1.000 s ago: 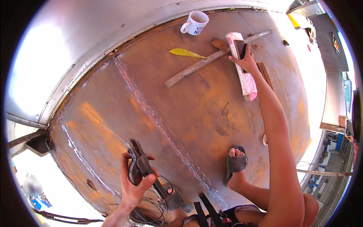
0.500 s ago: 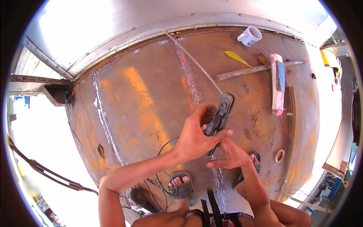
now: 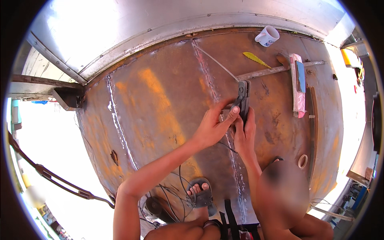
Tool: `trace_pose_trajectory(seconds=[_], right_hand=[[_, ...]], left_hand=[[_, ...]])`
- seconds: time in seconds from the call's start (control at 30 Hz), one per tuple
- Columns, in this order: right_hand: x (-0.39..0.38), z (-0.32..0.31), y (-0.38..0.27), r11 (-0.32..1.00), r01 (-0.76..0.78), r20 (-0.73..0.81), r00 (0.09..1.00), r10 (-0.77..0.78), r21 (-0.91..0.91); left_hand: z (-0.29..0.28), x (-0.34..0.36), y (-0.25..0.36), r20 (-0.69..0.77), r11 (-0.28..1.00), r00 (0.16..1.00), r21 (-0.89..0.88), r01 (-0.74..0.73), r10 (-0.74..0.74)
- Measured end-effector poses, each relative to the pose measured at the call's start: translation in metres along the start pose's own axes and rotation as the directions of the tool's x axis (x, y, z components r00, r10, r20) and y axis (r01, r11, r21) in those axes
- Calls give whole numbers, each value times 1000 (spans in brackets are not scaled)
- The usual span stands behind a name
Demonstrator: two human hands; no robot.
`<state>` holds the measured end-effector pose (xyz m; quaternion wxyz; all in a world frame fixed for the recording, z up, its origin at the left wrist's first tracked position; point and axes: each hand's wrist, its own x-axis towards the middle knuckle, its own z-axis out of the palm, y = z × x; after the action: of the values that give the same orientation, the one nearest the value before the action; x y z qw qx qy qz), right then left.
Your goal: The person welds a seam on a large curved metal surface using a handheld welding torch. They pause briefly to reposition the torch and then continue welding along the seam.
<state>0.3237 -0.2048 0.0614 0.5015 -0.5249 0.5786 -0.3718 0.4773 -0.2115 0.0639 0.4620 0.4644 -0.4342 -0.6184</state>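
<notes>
A dark grey welding electrode holder [image 3: 242,95] is raised in front of me, over the rusty steel plate. A thin welding rod [image 3: 216,61] is clamped in its jaws and slants away to the upper left, its far end at a seam near the wall. My left hand [image 3: 214,126] grips the holder from the left, thumb across the handle. From below and the right, my right hand [image 3: 245,134] holds the same handle, fingers pointing up along it. A blurred patch hides part of my right forearm.
Beyond the plate [image 3: 160,128] rises a shiny metal wall [image 3: 168,16]. At the far right are a white mug [image 3: 267,37], a yellow leaf [image 3: 256,59], a metal bar [image 3: 260,74] and a pink packet [image 3: 298,105] bearing a flat blue thing [image 3: 300,77]. Black cables [image 3: 172,200] run beside my left foot.
The holder has moved away from me and turned more upright, and the rod's tip has shifted right and nearer. My right hand has risen and closed round the handle.
</notes>
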Motion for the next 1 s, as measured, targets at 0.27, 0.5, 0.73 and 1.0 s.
trace_pose_trajectory(seconds=[0.27, 0.5, 0.73, 1.0], right_hand=[[33, 17, 1, 954, 283, -28, 958, -287, -97], [51, 15, 4, 949, 263, -76, 957, -279, -172], [64, 14, 1, 956, 234, -43, 969, -245, -176], [70, 17, 4, 963, 194, -8, 980, -200, -189]], left_hand=[[-25, 1, -34, 125, 990, 987, -77, 115, -104], [-18, 18, -16, 88, 832, 926, -414, 369, -367], [-13, 27, -2, 14, 843, 929, -416, 342, -370], [-16, 32, -10, -26, 842, 919, -412, 348, -393]])
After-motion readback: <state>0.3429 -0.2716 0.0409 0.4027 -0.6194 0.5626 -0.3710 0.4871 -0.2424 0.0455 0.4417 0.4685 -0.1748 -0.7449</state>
